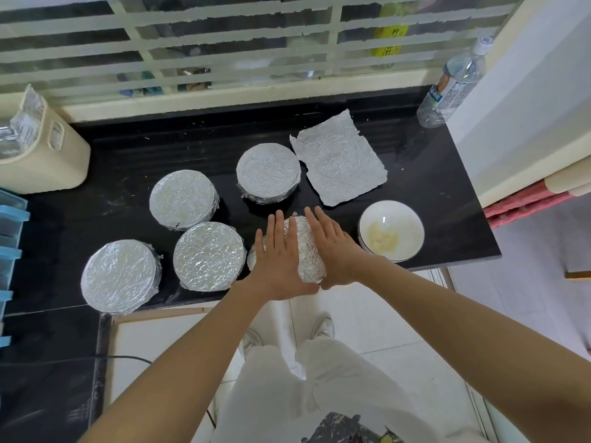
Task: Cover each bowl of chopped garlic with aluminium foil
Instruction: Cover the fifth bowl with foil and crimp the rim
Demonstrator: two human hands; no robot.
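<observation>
On the counter [128, 155], five foiled bowls [118, 274] [183, 199] [208, 255] [268, 170] [307, 251], one bare bowl [396, 215], hands [281, 254] [339, 247] flat on one

Both bare arms reached forward and drew together toward the middle, the left arm [192, 350] from the near left and the right arm [447, 318] from the near right. The left hand [281, 260] lay palm down, its fingers straight and slightly spread, pointing far. The right hand [339, 251] lay just beside it, fingers straight and close together, angled far-left. The thumbs [305, 290] met tip to tip at the near side.
</observation>
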